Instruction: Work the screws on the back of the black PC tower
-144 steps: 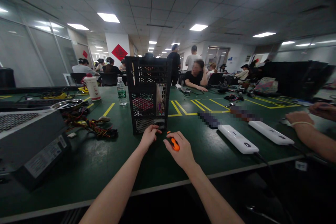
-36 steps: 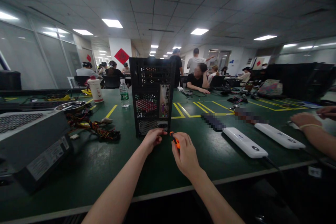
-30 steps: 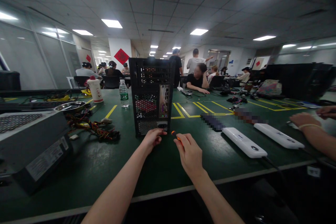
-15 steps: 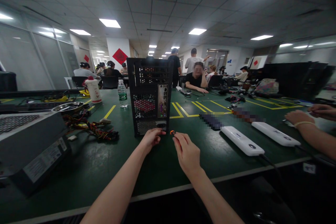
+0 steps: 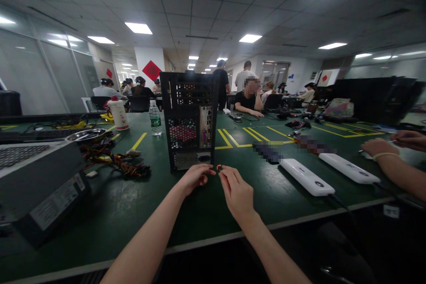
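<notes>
A black computer tower stands upright on the green table, its rear side with ports and vents facing me. My right hand is closed in a pinch on a small orange-and-black piece, held up just right of the tower's lower corner; its exact kind is too small to tell. My left hand is in front of the tower's base, fingers stretched towards the small piece, with a slight gap between. The thumb and lower fingers are bent beneath, and I see nothing held there.
A grey metal power supply lies at left beside bundled cables and a metal bowl. Behind stand a water bottle and a white flask. White power banks lie at right, near another person's hands.
My left hand's fingers have shifted right, straightening towards the orange-and-black piece. My right hand stays nearly in place, still pinching it.
</notes>
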{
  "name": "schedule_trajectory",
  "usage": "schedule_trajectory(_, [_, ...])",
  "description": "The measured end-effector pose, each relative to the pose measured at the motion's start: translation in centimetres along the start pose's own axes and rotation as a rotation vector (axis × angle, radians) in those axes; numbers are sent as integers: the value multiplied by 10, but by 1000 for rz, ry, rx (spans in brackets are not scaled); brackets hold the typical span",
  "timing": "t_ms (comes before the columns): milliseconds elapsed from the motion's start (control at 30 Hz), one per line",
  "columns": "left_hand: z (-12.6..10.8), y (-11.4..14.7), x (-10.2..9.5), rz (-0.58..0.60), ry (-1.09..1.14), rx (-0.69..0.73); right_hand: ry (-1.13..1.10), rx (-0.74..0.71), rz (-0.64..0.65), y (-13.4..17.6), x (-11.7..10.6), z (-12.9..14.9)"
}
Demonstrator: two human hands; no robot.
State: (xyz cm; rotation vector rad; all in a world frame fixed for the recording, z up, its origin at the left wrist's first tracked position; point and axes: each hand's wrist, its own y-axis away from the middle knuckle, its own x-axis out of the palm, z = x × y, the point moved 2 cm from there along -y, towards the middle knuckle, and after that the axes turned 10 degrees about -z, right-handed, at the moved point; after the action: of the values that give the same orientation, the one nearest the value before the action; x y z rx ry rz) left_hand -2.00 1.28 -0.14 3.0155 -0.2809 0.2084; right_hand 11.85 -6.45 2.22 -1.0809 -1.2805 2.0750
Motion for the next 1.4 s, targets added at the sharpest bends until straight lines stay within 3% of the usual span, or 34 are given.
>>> schedule_trajectory(233, [-6,14,16,160,6,45,-14,-110,54,4,2,7])
schedule_trajectory(433, [-6,15,18,119,-19,43,63,-91,32,6,0,7])
schedule_trajectory(667, [0,9,15,109,38,3,44,-22,95,4,0,13])
schedule_trajectory(833, [-1,8,13,39,28,18,62,-3,102,6,2,12])
schedule_trajectory(1033, [-6,15,21,99,25,2,187,1,104,6,1,11])
schedule_trajectory(1233, [-8,17,22,82,21,26,47,-26,111,6,0,18])
schedule_trajectory(1400, [-4,15,22,65,10,0,33,-78,199,7,4,20])
